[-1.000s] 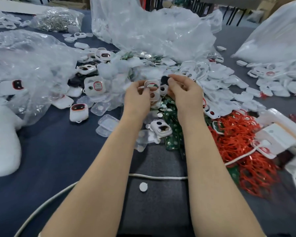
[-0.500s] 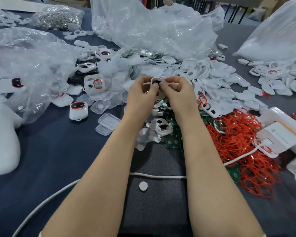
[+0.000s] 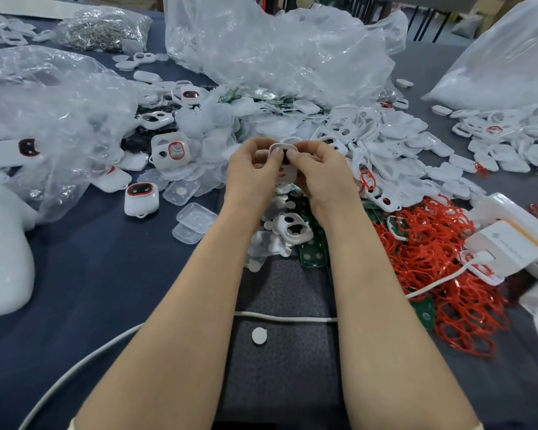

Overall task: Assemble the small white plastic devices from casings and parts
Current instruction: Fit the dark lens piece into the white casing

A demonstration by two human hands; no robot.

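Note:
Both hands meet over the middle of the table around one small white casing. My left hand grips its left side, and my right hand pinches its right side, with both thumbs pressed on its dark opening near the top. The fingers hide most of the casing. Just below the hands another white casing with two holes lies on green circuit boards. A heap of white casing shells spreads to the right. Red rubber rings are piled at the right.
Big crumpled clear plastic bags lie at the left and the back. A finished white device with a red-rimmed window and clear lids sit to the left. White boxes stand at the right; a white cable crosses the front.
The hands have come together: the right hand, which held a small dark part beside the casing, now presses on the casing with the left. Both hands have dropped slightly.

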